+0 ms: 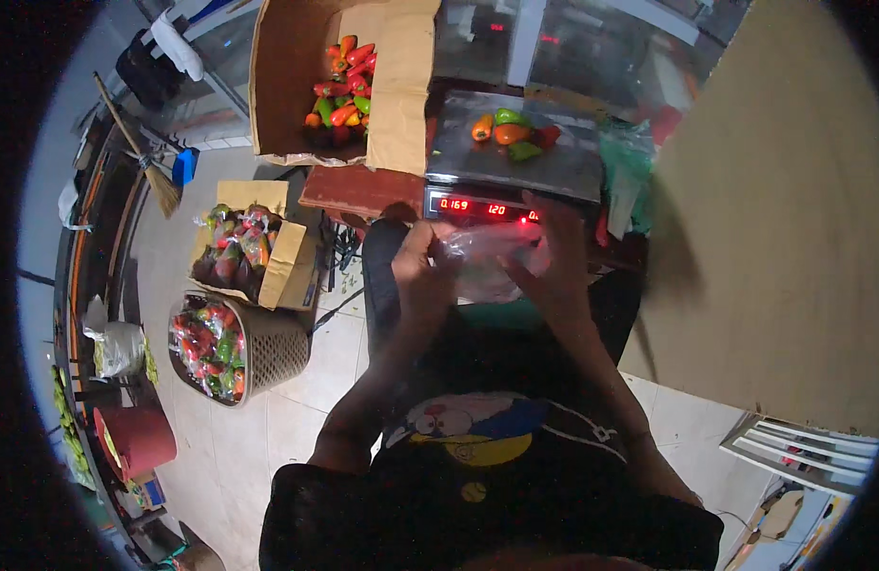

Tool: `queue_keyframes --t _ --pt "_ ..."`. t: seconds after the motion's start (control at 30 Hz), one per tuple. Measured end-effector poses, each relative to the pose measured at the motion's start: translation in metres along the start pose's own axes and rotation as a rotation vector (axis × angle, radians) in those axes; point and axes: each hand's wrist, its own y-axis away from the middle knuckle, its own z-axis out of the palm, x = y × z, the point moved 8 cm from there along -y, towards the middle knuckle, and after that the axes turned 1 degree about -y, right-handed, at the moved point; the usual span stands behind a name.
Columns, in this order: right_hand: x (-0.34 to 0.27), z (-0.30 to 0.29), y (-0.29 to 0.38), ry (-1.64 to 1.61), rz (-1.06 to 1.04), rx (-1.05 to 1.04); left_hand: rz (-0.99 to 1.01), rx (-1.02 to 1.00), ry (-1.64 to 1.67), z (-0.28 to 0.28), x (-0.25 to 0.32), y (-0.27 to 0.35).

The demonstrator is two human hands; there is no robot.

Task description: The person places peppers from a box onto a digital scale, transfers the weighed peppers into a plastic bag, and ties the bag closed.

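Between my two hands is a clear plastic bag [486, 264], held low over my lap. My left hand [423, 260] pinches its left edge. The fingers of my right hand [557, 260] are at its right side, partly lost in shadow and red glare. Just beyond them stands a digital weighing scale [575, 168] with a metal plate and lit red digits. Several small peppers [512, 133], orange, red and green, lie grouped on the plate. My right hand covers part of the display.
Left of the scale, a large cardboard box [403, 86] holds loose peppers. A smaller carton [286, 264] and a lattice plastic basket [279, 350] contain bagged peppers. Green plastic bags [625, 171] hang right of the scale, near a tall board [775, 235]. A broom [157, 185] leans at far left.
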Motion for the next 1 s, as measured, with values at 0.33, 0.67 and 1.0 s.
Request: queue_keyframes --t 0.33,0.67,1.0 --pt "0.064 0.016 0.011 0.289 0.005 0.155 -0.500 -0.328 0.579 0.014 -0.016 0.029" --pt "0.082 0.028 0.010 0.119 0.293 -0.028 -0.141 -0.186 0.059 0.016 -0.027 0.013" --pt "0.037 0.001 -0.012 -0.124 0.235 0.183 0.159 0.221 -0.026 -0.003 -0.008 -0.029"
